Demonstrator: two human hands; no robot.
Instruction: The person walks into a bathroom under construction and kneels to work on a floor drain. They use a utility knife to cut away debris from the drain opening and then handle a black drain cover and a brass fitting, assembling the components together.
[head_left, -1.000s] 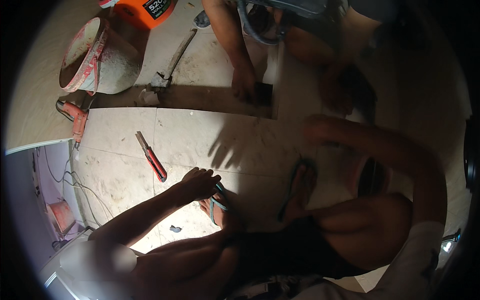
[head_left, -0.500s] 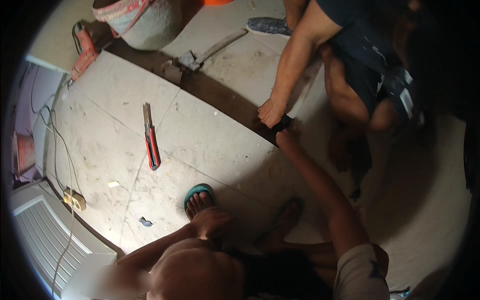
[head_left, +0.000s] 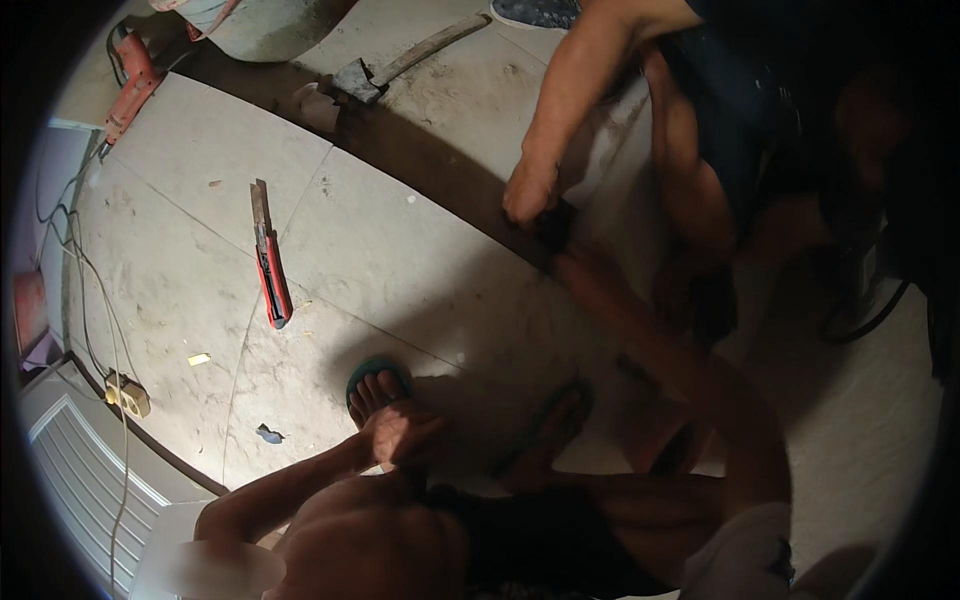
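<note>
My right hand (head_left: 578,268) reaches forward in deep shadow to a small dark object (head_left: 555,222) at the edge of the raised floor tiles. Its fingers seem closed against that object, whose kind I cannot make out. A co-worker's hand (head_left: 532,192) is on the object's far side. Over my left knee, close to my sandalled foot (head_left: 378,390), my left hand (head_left: 400,432) is curled closed; whatever lies inside its fingers, if anything, is hidden. A red utility knife (head_left: 270,268) with its blade out rests on the tiles (head_left: 330,250), away from both hands.
Beyond the tile edge lie a hatchet (head_left: 385,72) and a bucket (head_left: 270,25). A red power drill (head_left: 132,90) is at the far left. Cables run to a socket block (head_left: 128,396) beside a louvred panel (head_left: 95,490). The co-worker crouches at the right.
The view has shifted, so floor things appear lower-left to higher-left. Shadow now covers my right hand. Both my hands and the co-worker's hand stay in about the same places.
</note>
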